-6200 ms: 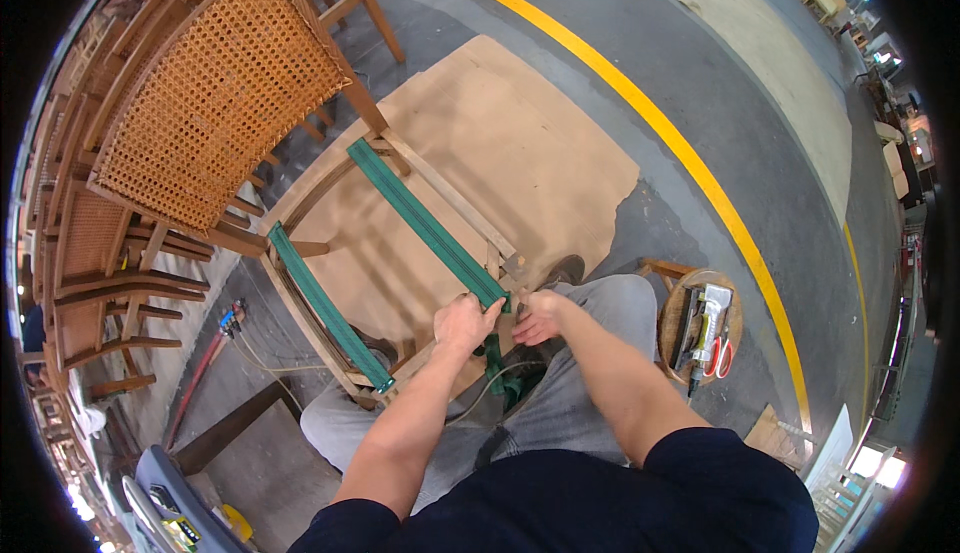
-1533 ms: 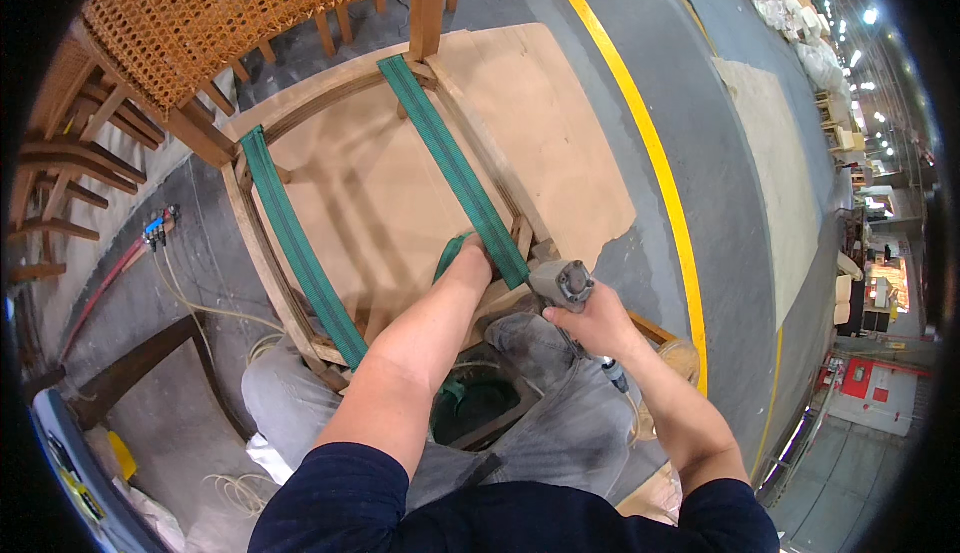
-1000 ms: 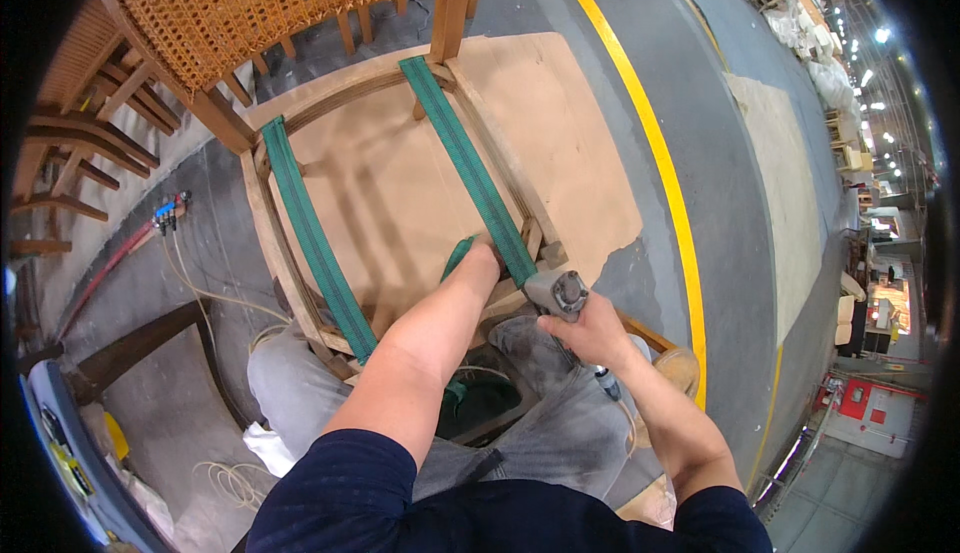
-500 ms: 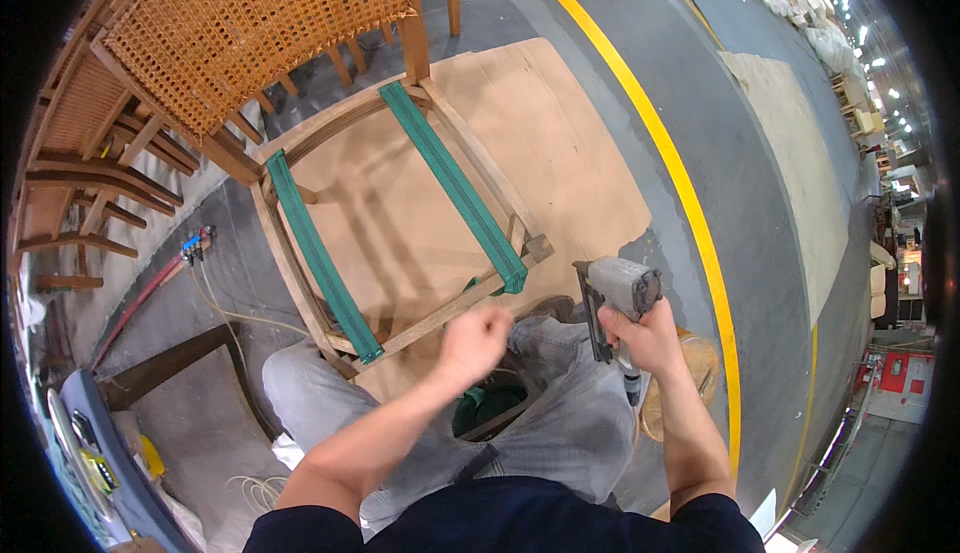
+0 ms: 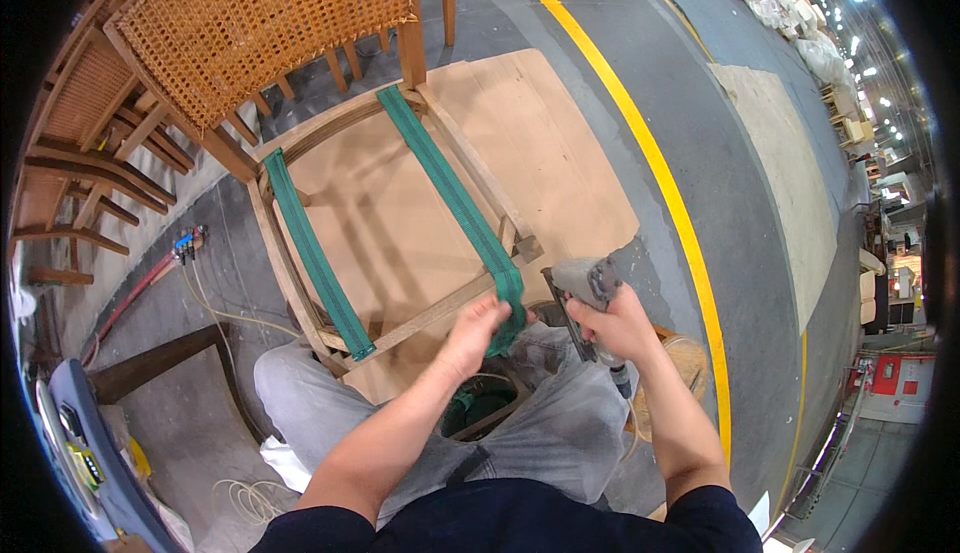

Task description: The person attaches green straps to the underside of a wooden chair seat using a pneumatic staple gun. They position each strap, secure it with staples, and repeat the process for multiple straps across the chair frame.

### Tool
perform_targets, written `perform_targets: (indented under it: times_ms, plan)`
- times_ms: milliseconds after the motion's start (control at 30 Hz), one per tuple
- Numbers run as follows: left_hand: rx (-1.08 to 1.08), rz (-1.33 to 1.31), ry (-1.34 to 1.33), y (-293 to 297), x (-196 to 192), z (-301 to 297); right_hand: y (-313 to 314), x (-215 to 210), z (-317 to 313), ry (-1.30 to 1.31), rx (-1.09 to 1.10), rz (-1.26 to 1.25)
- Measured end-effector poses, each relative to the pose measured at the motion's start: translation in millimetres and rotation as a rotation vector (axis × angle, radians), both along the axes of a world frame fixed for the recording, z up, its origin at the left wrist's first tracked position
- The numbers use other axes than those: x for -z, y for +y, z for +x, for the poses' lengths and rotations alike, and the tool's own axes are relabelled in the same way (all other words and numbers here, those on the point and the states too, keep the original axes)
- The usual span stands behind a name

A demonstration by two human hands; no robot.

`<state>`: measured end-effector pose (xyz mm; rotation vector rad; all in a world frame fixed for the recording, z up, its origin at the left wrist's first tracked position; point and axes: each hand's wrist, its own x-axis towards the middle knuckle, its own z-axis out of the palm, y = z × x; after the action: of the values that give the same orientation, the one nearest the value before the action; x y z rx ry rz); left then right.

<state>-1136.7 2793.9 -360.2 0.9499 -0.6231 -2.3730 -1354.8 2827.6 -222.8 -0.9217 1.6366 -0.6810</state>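
Observation:
A wooden chair frame [image 5: 440, 319] with a woven cane back [image 5: 270, 33] stands before me, its seat open. Two green webbing straps cross the seat opening from back to front: a left strap [image 5: 318, 253] and a right strap [image 5: 450, 188]. My left hand [image 5: 472, 335] is closed on the loose front end of the right strap, which hangs over the front rail. In my right hand [image 5: 620, 323] is a grey pneumatic staple gun [image 5: 588, 283], held just right of that strap and apart from the rail. Between my legs, more green webbing [image 5: 478, 401] lies in a container, partly hidden.
Flat cardboard [image 5: 570, 153] lies beneath the chair. Other wooden chairs [image 5: 100, 168] crowd the left. A thin air hose [image 5: 240, 315] and a red hose [image 5: 130, 298] run along the floor. A round wooden stool [image 5: 685, 373] is by my right leg; a yellow floor line [image 5: 640, 128] curves past.
My left hand has taken hold of the right strap's loose end and lifted it at the front rail. My right hand has brought the staple gun slightly left, closer to the strap.

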Motion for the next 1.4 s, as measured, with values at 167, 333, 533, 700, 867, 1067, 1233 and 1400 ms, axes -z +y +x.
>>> perform_targets:
  times_ms: [167, 333, 533, 700, 867, 1067, 1233, 1400]
  plan:
    - [-0.145, 0.117, -0.156, -96, -21, 28, -35, 28, 20, -0.038, -0.046, 0.056]
    - [-0.110, 0.109, -0.222, -111, -19, 16, -48, 38, 24, 0.022, -0.083, 0.099]
    - [-0.146, 0.079, -0.232, -107, -12, 13, -55, 41, 31, 0.071, -0.113, 0.135]
    - [-0.141, 0.076, -0.217, -107, -9, 14, -51, 50, 35, 0.122, -0.136, -0.108]
    - [-0.153, 0.069, -0.173, -108, -7, 17, -52, 42, 43, 0.203, -0.170, 0.060]
    - [-0.142, 0.099, -0.176, -106, -9, 21, -49, 40, 54, 0.154, -0.159, 0.116]
    - [-0.154, 0.093, -0.178, -106, -11, 23, -47, 34, 64, 0.153, -0.172, 0.006]
    - [-0.065, -0.060, -0.327, -88, -12, 7, 0, -16, 1, 0.048, 0.174, -0.055]
